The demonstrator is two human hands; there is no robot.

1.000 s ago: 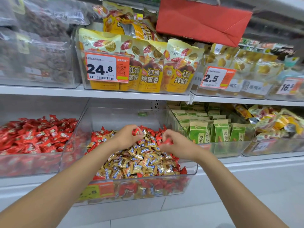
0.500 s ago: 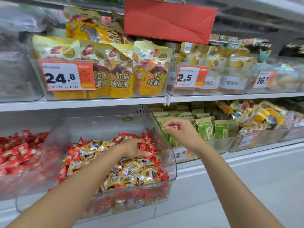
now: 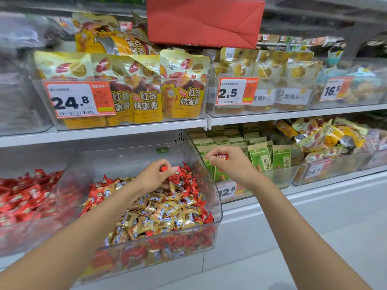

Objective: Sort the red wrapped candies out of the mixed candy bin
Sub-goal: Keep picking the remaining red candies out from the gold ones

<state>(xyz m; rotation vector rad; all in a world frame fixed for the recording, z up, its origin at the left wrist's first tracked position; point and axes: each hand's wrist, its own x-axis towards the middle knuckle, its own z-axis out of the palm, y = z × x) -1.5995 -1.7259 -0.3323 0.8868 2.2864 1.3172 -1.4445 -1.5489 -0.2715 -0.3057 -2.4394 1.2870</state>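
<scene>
From your head camera, your right hand (image 3: 232,164) is up at about 1 o'clock from the heap. Its thumb and fingertips are clamped on a red candy (image 3: 222,157). That candy hangs outside the mixed bin (image 3: 125,162), just past the bin's right wall and in front of the green packets (image 3: 259,158). Its long axis runs roughly 9 to 3 o'clock, and a white print shows on the glossy red wrapper.

Your left hand (image 3: 156,176) is low over the back of the heap with its fingers curled. It pinches a second red candy (image 3: 164,168), which touches or sits just above the pile; I cannot tell which.

The all-red bin (image 3: 27,197) lies at 9 o'clock, on the far side of the mixed bin from your right hand. Your left hand is the nearer one to it, so I judge the right-hand candy has the longer trip, back across the heap.

The other red candies (image 3: 184,176) in the mixed bin crowd along the back and right edge, from 12 round to 4 o'clock, with another cluster at the back left. They are small, crinkled and shiny, with twisted pointed ends. The gold candies (image 3: 159,214) fill the middle and front.
</scene>
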